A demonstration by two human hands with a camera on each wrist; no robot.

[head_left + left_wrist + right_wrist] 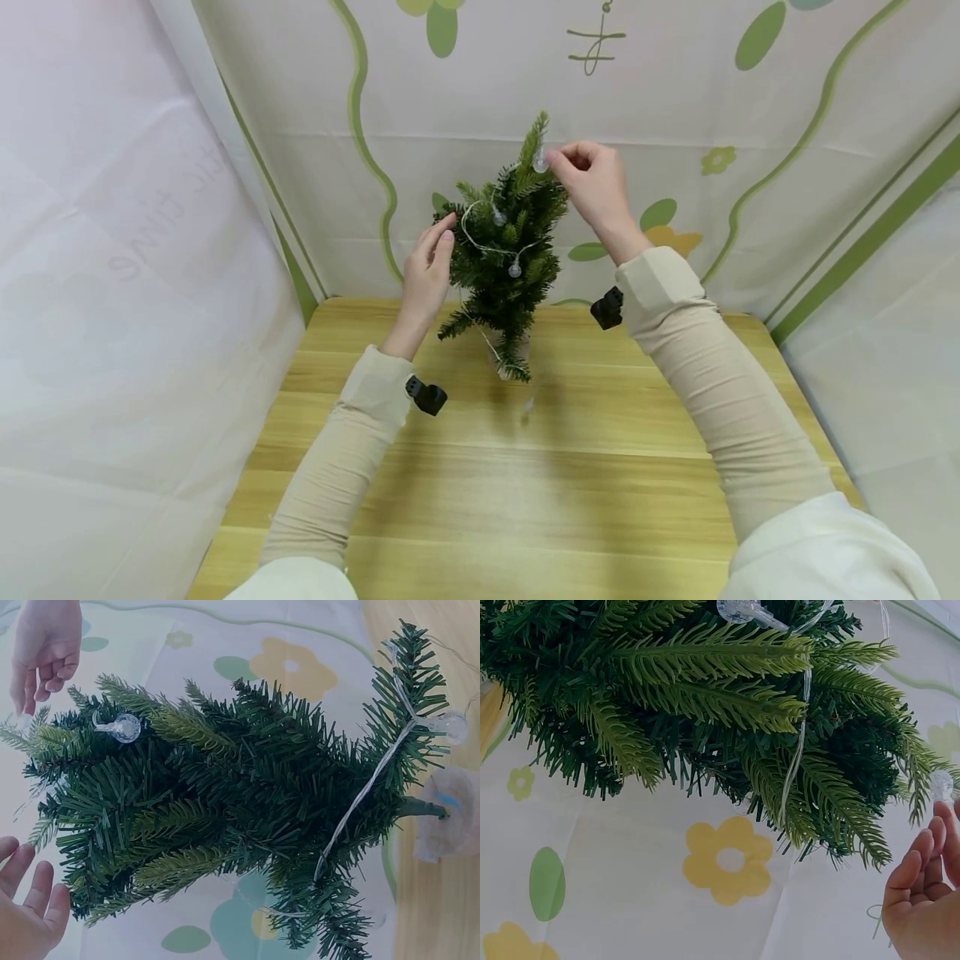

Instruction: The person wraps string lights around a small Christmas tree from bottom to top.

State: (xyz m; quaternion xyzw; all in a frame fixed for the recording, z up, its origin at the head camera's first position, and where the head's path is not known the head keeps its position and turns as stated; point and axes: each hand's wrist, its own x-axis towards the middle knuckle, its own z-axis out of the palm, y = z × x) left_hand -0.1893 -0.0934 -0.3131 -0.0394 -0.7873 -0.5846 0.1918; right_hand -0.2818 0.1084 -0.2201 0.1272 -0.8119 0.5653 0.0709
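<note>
A small artificial Christmas tree (510,250) stands upright at the back of the wooden table. Clear wire with bulb-shaped string lights (515,269) winds around its branches. Close to the treetop, my right hand (596,179) pinches one clear bulb (942,784) between thumb and fingertips. My left hand (429,271) is at the tree's left side, fingers fairly straight at the outer branches; in the left wrist view its fingertips lie beside the needles. Another bulb (124,728) hangs among the upper branches, and one more (450,727) is by a low branch near the wrapped base (450,814).
The wooden table (465,500) extends in front of the tree. Behind it hangs a white cloth backdrop (637,108) with printed flowers and vines, and white cloth walls (135,292) flank both sides. A loose bulb (528,405) hangs low before the base.
</note>
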